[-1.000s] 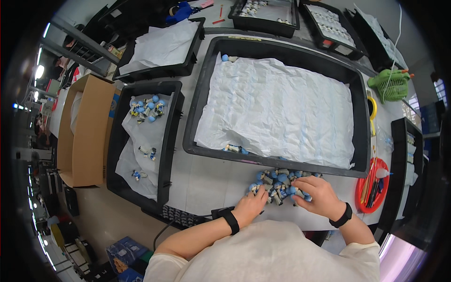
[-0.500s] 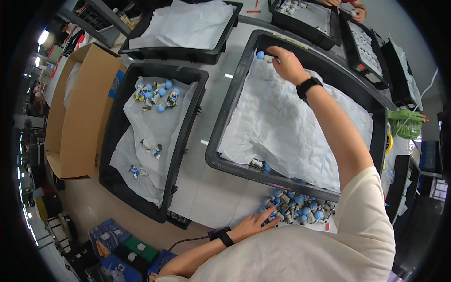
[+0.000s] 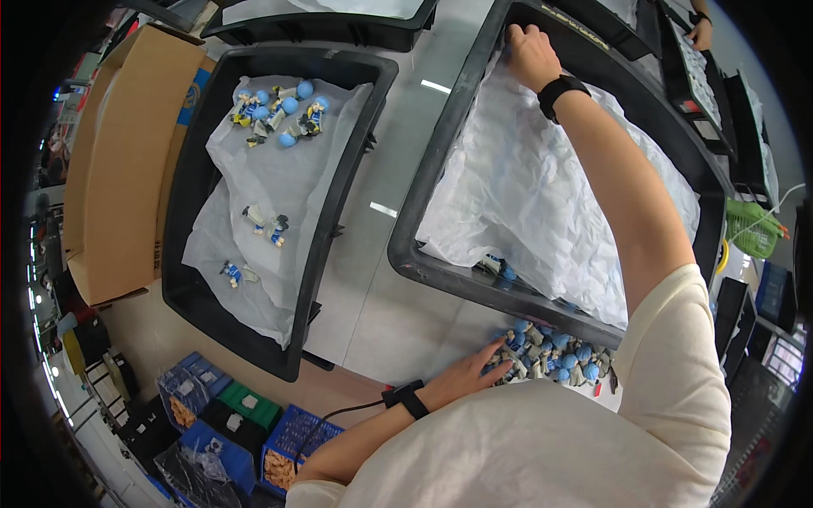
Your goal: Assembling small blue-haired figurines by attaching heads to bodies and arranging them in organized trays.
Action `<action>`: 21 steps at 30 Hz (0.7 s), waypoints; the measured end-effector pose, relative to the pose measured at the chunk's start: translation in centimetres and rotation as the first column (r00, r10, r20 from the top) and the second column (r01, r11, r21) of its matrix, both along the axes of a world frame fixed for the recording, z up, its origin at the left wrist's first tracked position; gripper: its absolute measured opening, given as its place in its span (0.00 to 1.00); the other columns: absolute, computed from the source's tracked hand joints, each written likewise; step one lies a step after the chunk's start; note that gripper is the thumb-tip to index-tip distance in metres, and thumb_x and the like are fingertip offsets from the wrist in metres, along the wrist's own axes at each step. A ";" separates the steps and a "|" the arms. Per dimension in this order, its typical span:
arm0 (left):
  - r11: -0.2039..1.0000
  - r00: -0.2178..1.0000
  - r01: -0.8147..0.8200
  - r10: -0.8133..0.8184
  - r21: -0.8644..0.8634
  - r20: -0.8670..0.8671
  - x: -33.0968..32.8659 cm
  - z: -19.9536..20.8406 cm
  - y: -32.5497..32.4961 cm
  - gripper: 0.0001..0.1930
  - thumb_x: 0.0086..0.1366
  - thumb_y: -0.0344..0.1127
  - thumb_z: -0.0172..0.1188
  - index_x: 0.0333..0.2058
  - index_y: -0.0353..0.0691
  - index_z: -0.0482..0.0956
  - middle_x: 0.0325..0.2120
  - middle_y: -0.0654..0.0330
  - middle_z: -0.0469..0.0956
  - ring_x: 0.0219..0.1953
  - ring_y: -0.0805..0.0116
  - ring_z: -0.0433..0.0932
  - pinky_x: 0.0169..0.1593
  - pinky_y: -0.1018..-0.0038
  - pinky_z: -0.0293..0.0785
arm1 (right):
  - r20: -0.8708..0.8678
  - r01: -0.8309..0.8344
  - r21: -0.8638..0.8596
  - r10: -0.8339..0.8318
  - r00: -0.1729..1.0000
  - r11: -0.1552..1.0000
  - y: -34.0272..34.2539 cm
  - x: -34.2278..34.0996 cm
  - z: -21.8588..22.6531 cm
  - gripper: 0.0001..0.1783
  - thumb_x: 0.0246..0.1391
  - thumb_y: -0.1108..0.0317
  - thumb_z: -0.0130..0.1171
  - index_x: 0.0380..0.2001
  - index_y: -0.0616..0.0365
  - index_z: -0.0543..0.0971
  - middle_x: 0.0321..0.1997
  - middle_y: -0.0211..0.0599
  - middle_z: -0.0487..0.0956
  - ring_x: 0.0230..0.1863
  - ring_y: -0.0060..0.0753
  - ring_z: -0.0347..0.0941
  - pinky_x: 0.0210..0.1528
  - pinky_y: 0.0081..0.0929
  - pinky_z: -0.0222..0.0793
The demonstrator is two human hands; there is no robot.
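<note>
My right hand (image 3: 534, 58) reaches into the far-left corner of the large black bin (image 3: 405, 245). Its fingers curl downward past the edge of a crumpled white sheet (image 3: 525, 195), and whatever lies under them is hidden. My left hand (image 3: 464, 378) rests at the left edge of a heap of small blue-headed toy figures (image 3: 566, 356) on the pale table, its fingers stretched out and touching the nearest ones. More figures (image 3: 493, 265) peek out from under the sheet at the bin's near-left corner.
To the left stands a smaller black bin (image 3: 385, 93) lined with white paper; a cluster of toy figures (image 3: 279, 114) and a few loose ones lie in it. Beyond it are a cardboard box (image 3: 127, 169) and another lined bin (image 3: 322, 32). A green basket (image 3: 752, 229) sits right; another person's hand (image 3: 701, 34) shows far right.
The view has shifted, so the bins sit higher in it. My right hand has moved deeper into the far-left corner, and the blue-headed figure beside it no longer shows. My left hand stays by the heap.
</note>
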State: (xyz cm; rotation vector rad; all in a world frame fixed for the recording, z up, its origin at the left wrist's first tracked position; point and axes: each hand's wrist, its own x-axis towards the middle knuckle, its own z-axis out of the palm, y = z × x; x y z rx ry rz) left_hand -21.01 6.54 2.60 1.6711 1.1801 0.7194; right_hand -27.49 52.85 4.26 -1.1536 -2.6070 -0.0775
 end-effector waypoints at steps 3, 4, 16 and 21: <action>0.998 0.998 -0.051 0.052 -0.025 0.029 0.5 -0.4 -0.3 0.23 0.57 0.33 0.53 0.53 0.44 0.63 0.54 0.45 0.51 0.53 0.47 0.61 0.52 0.63 0.65 | -0.028 -0.089 -0.017 0.088 0.996 0.996 -0.3 1.5 1.0 0.11 0.43 0.76 0.52 0.35 0.59 0.70 0.36 0.45 0.73 0.42 0.47 0.68 0.43 0.37 0.68; 0.998 0.998 -0.065 0.065 0.015 0.001 0.5 -0.4 -0.4 0.25 0.55 0.31 0.55 0.53 0.45 0.63 0.54 0.45 0.51 0.52 0.47 0.63 0.50 0.64 0.67 | -0.125 -0.104 0.007 0.104 0.987 0.995 -0.2 2.5 1.7 0.13 0.43 0.75 0.53 0.35 0.59 0.70 0.37 0.45 0.73 0.42 0.47 0.68 0.43 0.37 0.67; 0.980 0.935 -0.003 0.073 0.198 -0.348 0.4 2.5 -0.1 0.35 0.42 0.25 0.65 0.52 0.48 0.65 0.52 0.47 0.52 0.39 0.57 0.69 0.42 0.68 0.72 | -0.707 -0.318 -0.268 0.039 0.706 0.909 -16.4 24.5 19.2 0.17 0.57 0.69 0.47 0.49 0.61 0.69 0.48 0.35 0.71 0.45 0.21 0.68 0.47 0.18 0.65; 0.996 0.933 0.019 0.012 0.083 -0.361 -0.1 4.7 -1.4 0.43 0.42 0.30 0.68 0.57 0.39 0.53 0.56 0.43 0.43 0.43 0.53 0.67 0.45 0.64 0.69 | -0.678 -0.040 -0.373 -0.243 0.694 0.927 -28.8 35.5 19.1 0.18 0.57 0.71 0.43 0.51 0.63 0.65 0.50 0.45 0.68 0.46 0.30 0.69 0.46 0.23 0.66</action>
